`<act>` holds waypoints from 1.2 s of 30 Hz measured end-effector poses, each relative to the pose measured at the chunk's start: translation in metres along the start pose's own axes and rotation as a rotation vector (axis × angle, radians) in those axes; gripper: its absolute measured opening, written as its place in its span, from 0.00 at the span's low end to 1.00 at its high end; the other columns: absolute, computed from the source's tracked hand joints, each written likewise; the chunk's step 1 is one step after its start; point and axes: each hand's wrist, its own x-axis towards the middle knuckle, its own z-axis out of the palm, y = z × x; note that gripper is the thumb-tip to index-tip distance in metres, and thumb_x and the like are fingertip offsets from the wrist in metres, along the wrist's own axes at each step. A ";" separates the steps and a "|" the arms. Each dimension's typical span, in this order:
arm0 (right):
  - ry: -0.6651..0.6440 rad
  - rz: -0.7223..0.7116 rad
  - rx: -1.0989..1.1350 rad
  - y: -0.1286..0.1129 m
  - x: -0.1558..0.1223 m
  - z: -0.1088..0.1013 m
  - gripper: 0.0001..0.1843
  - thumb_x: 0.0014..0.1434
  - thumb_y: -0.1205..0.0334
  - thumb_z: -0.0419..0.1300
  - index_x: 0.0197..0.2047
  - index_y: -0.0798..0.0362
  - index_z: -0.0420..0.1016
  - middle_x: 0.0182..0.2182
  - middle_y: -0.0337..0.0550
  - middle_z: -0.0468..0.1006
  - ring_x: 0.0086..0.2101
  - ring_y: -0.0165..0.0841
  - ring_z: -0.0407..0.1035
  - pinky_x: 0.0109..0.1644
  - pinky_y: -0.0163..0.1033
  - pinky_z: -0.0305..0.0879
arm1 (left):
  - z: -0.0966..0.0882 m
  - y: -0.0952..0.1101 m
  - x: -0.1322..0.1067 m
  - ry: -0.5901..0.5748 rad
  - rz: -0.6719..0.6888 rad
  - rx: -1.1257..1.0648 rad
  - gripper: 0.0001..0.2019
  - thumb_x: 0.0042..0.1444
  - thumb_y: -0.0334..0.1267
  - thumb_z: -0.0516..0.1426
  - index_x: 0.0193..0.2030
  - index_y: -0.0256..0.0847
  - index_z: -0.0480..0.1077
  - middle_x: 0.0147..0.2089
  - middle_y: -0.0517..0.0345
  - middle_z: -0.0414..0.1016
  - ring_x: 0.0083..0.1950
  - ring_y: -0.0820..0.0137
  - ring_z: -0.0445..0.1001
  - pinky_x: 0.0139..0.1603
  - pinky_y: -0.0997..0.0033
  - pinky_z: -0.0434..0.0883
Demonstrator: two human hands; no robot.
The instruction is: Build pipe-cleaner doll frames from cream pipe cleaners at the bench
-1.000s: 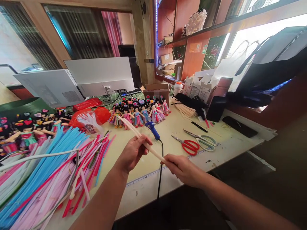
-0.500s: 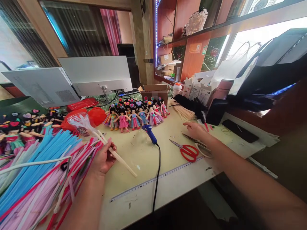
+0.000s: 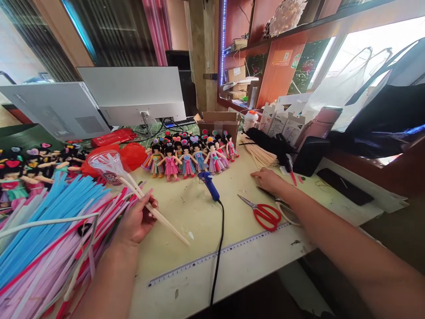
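My left hand [image 3: 136, 221] is closed on a pair of long cream pipe-cleaner sticks [image 3: 166, 223], which slant down to the right over the yellowish table [image 3: 186, 261]. My right hand [image 3: 267, 178] reaches far right, fingers lying low over the handles of grey-handled scissors [image 3: 285, 208], close to a bundle of cream sticks [image 3: 257, 155]. Red-handled scissors [image 3: 264, 212] lie just in front of that arm. A blue glue gun [image 3: 209, 185] with a black cord lies between my hands.
A big heap of blue, pink and white pipe cleaners [image 3: 49, 230] fills the left. A row of small dolls [image 3: 189, 159] stands at the back, with more dolls far left. Two monitors [image 3: 133, 95], a cardboard box [image 3: 217, 122] and a black bag [image 3: 381, 115] lie behind.
My right hand let go of the sticks and swung right to the grey scissors. My left hand carried the sticks left, toward the pipe-cleaner heap.
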 end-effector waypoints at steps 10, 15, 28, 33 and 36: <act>0.069 -0.054 0.084 -0.003 -0.032 -0.002 0.20 0.63 0.67 0.50 0.53 0.50 0.77 0.42 0.51 0.76 0.43 0.36 0.71 0.51 0.36 0.62 | 0.002 -0.002 0.000 0.018 -0.008 0.017 0.12 0.62 0.35 0.52 0.26 0.37 0.64 0.19 0.64 0.64 0.15 0.82 0.56 0.14 0.85 0.56; 0.108 -0.037 0.119 -0.004 -0.036 -0.001 0.16 0.64 0.63 0.52 0.47 0.49 0.80 0.43 0.48 0.77 0.43 0.35 0.72 0.49 0.35 0.64 | 0.004 -0.002 -0.002 0.005 -0.009 0.005 0.12 0.62 0.36 0.52 0.26 0.37 0.64 0.20 0.64 0.64 0.15 0.82 0.56 0.14 0.85 0.56; 0.058 0.031 0.082 -0.017 -0.020 -0.008 0.10 0.59 0.66 0.53 0.36 0.54 0.76 0.38 0.49 0.78 0.37 0.36 0.70 0.40 0.36 0.60 | 0.003 0.001 -0.005 -0.017 0.008 -0.044 0.12 0.60 0.34 0.52 0.25 0.37 0.64 0.20 0.63 0.64 0.16 0.82 0.57 0.14 0.84 0.56; 0.038 0.008 0.077 -0.027 -0.022 -0.017 0.11 0.60 0.68 0.50 0.37 0.54 0.75 0.36 0.48 0.78 0.35 0.34 0.69 0.38 0.35 0.60 | 0.003 0.001 -0.005 -0.041 0.033 -0.019 0.10 0.55 0.36 0.59 0.25 0.38 0.64 0.20 0.64 0.65 0.16 0.82 0.57 0.15 0.84 0.57; 0.024 -0.068 0.088 -0.036 -0.027 -0.024 0.11 0.60 0.67 0.51 0.38 0.53 0.75 0.37 0.46 0.77 0.38 0.34 0.69 0.42 0.34 0.61 | 0.002 0.001 -0.005 -0.033 0.034 -0.024 0.10 0.56 0.36 0.57 0.25 0.37 0.63 0.20 0.64 0.65 0.15 0.82 0.57 0.15 0.84 0.57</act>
